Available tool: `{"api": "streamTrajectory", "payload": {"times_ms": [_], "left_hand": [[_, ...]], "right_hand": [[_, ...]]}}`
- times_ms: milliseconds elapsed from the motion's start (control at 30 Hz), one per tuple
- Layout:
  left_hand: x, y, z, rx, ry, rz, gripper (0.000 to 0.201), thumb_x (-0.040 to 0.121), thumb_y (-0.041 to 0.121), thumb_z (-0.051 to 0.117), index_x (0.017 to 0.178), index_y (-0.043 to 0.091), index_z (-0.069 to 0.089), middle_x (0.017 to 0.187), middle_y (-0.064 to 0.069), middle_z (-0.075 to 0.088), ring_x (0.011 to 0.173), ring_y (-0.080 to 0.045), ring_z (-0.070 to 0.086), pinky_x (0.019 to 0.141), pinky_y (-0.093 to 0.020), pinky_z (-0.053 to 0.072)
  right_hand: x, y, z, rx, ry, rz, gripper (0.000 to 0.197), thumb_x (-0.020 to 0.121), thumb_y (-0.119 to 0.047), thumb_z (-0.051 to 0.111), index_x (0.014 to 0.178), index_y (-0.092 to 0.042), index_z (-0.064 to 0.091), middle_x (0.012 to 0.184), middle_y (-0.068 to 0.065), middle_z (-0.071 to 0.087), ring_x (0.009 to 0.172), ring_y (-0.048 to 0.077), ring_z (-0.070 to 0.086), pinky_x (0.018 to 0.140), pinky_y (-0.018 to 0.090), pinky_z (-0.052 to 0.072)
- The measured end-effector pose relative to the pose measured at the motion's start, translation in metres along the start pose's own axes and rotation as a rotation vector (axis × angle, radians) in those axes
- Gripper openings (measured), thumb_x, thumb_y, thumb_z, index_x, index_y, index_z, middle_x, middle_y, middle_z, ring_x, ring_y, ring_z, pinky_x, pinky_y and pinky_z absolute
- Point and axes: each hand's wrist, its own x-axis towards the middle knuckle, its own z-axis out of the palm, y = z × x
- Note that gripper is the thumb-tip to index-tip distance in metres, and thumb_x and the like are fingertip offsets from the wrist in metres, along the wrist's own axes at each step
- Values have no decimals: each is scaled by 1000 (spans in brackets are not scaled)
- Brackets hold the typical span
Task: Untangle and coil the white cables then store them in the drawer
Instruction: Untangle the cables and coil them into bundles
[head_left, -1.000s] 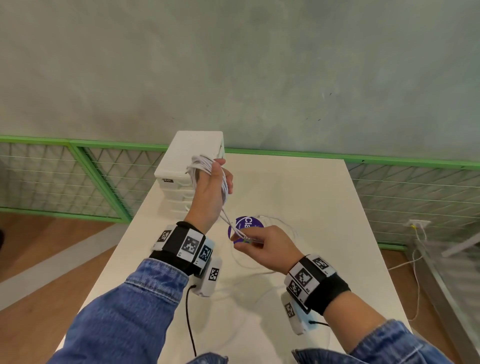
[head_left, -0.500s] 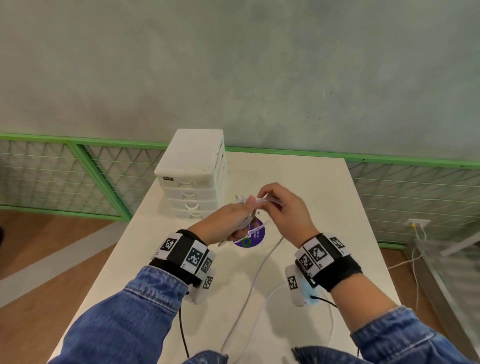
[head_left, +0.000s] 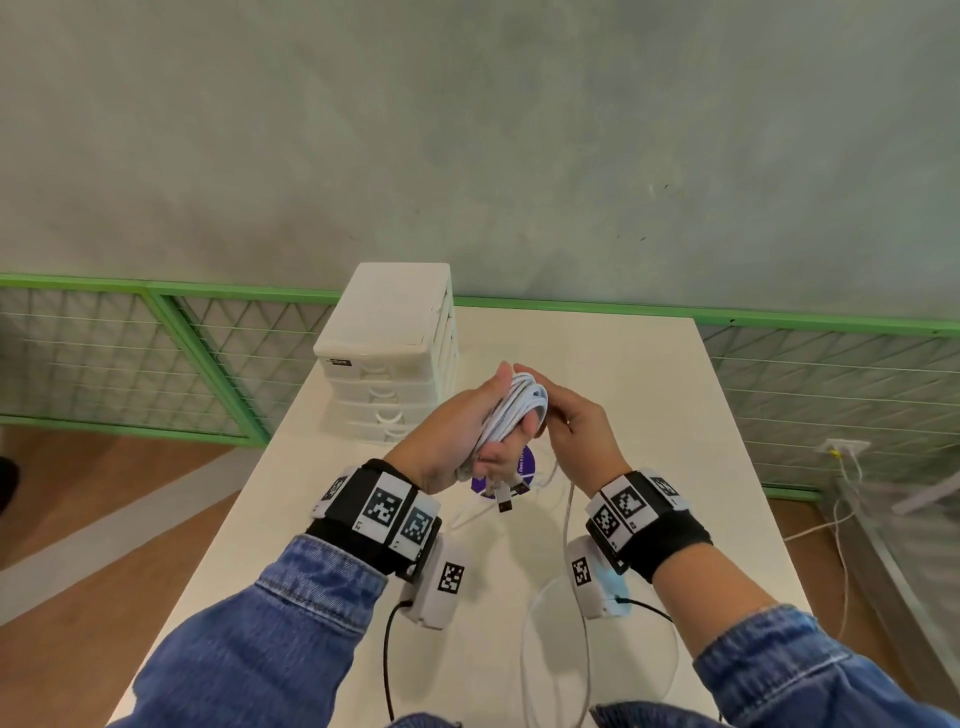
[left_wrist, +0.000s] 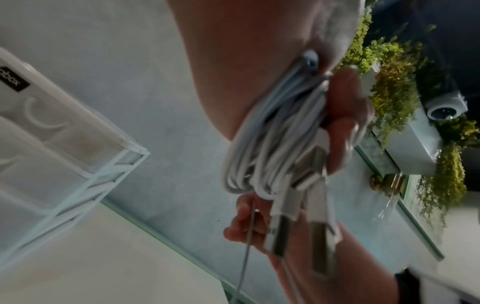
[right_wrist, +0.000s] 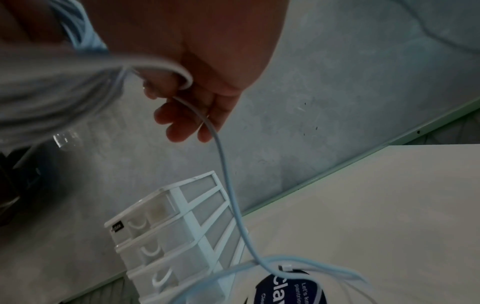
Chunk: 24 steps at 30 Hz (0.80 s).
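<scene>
The left hand (head_left: 457, 441) curled round the coil (head_left: 514, 415); the right hand (head_left: 576, 436) pinched the loose cable (head_left: 569, 509). Tugging that slack could snag it or slip loops off.

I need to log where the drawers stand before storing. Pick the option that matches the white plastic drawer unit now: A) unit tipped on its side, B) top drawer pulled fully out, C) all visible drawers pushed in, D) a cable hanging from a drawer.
C: the white plastic drawer unit stands upright on the pale table with its drawer fronts flush, while the left hand holds the coiled white cable away from it.
</scene>
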Motion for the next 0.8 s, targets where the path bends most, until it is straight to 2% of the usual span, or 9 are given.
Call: {"api": "streamTrajectory", "payload": {"times_ms": [100,200,267,300,400,500,667,733,800], "left_hand": [[2,4,3,-174,-35,44,65,92,59,16,75,8,53,38,2,31,31,-11,26,39,-23,21],[7,11,6,-361,-15,152,65,91,60,15,79,7,50,39,3,34,32,-9,29,42,-23,22],[11,15,6,-416,36,247,61,90,59,20,80,8,50,42,2,36,35,-10,31,43,-23,25],[12,17,5,-435,68,293,57,89,57,24,80,7,50,44,1,36,36,-11,31,44,-23,27],[16,19,-1,-429,199,424,46,97,41,24,83,5,49,49,-1,39,41,-12,35,45,-23,31],[22,15,-14,-282,356,460,42,102,34,19,88,8,49,51,2,46,46,-12,40,49,-24,34],[23,4,-31,208,588,439,28,103,31,21,94,20,46,66,1,50,60,-12,45,64,-27,37],[19,-3,-32,432,575,413,25,104,24,24,93,21,45,70,-4,45,60,-12,41,64,-23,36],[18,-15,-35,613,503,344,28,103,25,28,91,12,50,71,-4,44,63,-14,41,66,-28,39]], "right_hand": [[-7,-1,8,-51,-20,59,26,85,7,47,88,-9,67,72,2,67,63,6,53,66,26,44],[-16,-1,18,-44,-96,71,32,85,9,49,88,-19,64,60,-18,61,58,-6,54,60,12,41],[-18,4,24,-130,-159,115,33,90,2,45,73,-25,56,53,-12,56,53,2,51,60,21,42],[-20,8,28,-191,-197,124,29,93,-6,43,74,-22,57,56,-10,52,55,10,49,63,28,41],[-31,16,34,-232,-320,139,32,97,-14,38,123,-23,53,65,-12,48,65,13,49,68,24,41],[-39,20,33,-213,-414,158,29,96,-12,36,112,-28,55,64,-9,50,61,7,48,66,15,38],[-44,23,25,-197,-480,162,31,95,-12,39,81,-36,52,67,-8,51,62,5,46,66,17,37],[-42,19,24,-140,-424,97,37,94,-10,42,75,-40,51,66,-9,51,63,5,46,67,17,37],[-38,15,23,-98,-345,53,35,93,-5,44,77,-34,57,68,-11,54,67,3,49,69,16,39]]}}
